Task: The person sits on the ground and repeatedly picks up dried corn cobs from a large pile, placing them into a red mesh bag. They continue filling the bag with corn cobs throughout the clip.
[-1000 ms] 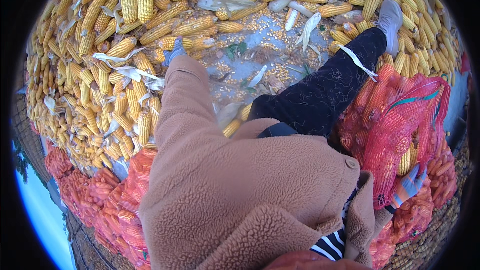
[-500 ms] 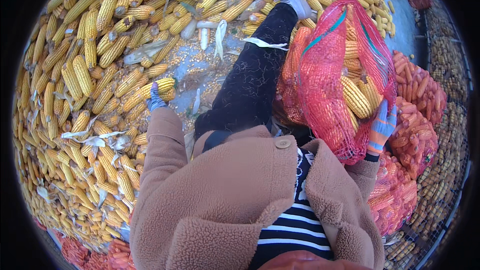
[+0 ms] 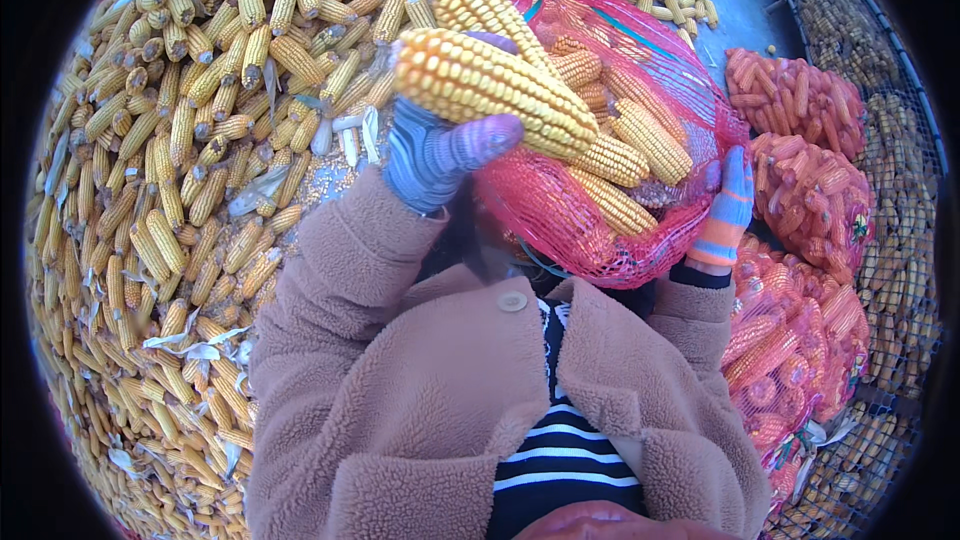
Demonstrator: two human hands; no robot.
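Observation:
My left hand [image 3: 440, 150], in a blue and purple knit glove, is raised in front of me and grips two yellow corn cobs [image 3: 490, 80] side by side. They hang just over the mouth of a red mesh sack [image 3: 600, 220] partly filled with cobs. My right hand [image 3: 725, 205], in a striped glove, holds the sack's right edge and keeps it spread. My fuzzy brown coat sleeves fill the lower picture.
A large heap of loose yellow corn cobs [image 3: 170, 160] covers the ground on the left and ahead. Several filled red mesh sacks [image 3: 810, 190] lie stacked on the right beside a wire mesh fence [image 3: 900, 140].
My left hand came up from the heap with two cobs and moved right to the sack's mouth. The sack now sits closer in front of me.

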